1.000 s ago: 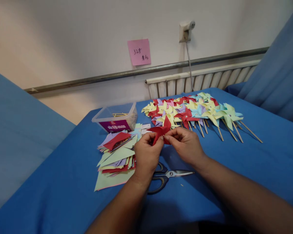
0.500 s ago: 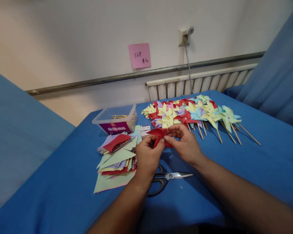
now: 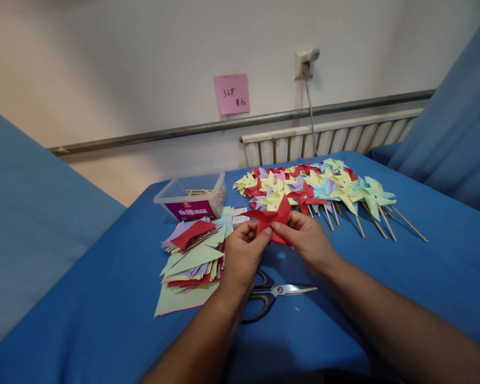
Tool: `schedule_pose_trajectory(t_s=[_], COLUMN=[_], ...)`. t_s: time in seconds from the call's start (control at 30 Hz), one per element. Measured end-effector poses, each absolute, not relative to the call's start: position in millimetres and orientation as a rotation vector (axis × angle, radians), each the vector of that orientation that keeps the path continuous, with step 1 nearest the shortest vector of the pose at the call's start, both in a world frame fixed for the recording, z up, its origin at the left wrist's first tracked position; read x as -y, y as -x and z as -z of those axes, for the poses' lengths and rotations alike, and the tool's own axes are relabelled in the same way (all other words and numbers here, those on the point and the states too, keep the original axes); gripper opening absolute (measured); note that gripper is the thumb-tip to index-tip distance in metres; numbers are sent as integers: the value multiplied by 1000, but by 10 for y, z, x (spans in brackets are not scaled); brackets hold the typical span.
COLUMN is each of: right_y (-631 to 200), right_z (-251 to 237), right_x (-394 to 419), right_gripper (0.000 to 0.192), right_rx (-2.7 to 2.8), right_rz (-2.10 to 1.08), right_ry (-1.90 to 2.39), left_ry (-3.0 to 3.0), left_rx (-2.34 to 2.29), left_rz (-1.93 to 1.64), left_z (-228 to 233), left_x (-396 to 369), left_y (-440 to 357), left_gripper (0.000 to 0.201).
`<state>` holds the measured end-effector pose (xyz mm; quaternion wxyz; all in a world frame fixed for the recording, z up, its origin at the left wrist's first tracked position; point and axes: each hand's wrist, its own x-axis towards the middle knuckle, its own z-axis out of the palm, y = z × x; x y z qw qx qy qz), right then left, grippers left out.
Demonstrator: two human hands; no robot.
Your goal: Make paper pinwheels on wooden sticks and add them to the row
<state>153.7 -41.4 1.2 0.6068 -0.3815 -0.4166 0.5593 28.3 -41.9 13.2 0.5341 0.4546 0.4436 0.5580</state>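
Lowest in the frame, just below centre, a pair of scissors (image 3: 274, 297) lies on the blue table (image 3: 384, 277), blades shut and pointing right, its dark handles partly hidden under the left wrist. Above it, at the middle of the frame, both hands meet on a red paper pinwheel (image 3: 272, 220) held a little above the cloth: the left hand (image 3: 242, 256) pinches its lower left edge between thumb and fingertips, and the right hand (image 3: 306, 238) pinches the centre from the right, fingers curled behind the paper. Left of the hands, a loose stack of paper squares (image 3: 190, 261) in green, purple, yellow and red is fanned out on the table, a folded red sheet on top. Beyond the stack, a clear plastic box (image 3: 192, 197) with a purple label holds thin wooden sticks. To its right, in the centre-right of the frame, finished pinwheels (image 3: 316, 186) on sticks lie in an overlapping row. On the wall behind, a pink note (image 3: 232, 94) hangs above a radiator (image 3: 328, 141).
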Motion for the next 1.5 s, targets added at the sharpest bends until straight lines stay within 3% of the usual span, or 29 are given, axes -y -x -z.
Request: schedule_pose_trajectory(t_s=[0.53, 0.7, 0.8, 1.03, 1.27, 1.5], right_y=[-1481, -1506, -1556, -1561, -1528, -1457], right_z=[63, 126, 138, 82, 69, 49], right_x=[397, 345, 341, 415, 420, 529], right_gripper=[37, 25, 16, 6, 15, 44], right_rx=[976, 1035, 1153, 1518, 1742, 1919], right_rz=[-1209, -918, -617, 12, 256, 117], right_ry=[903, 959, 1076, 1143, 1118, 1125], left_ry=[-1111, -1271, -1502, -1486, -1170, -878], left_rx=[-1073, -1184, -1328, -1176, -930, -791], left_rz=[-1328, -1459, -1600, -1421, -1354, -1420], left_z=[-110, -107, -108, -23, -22, -97], left_x=[381, 398, 453, 553, 515, 419], left_y=[-268, -257, -256, -343, -338, -319], left_gripper=[24, 33, 29, 36, 26, 19])
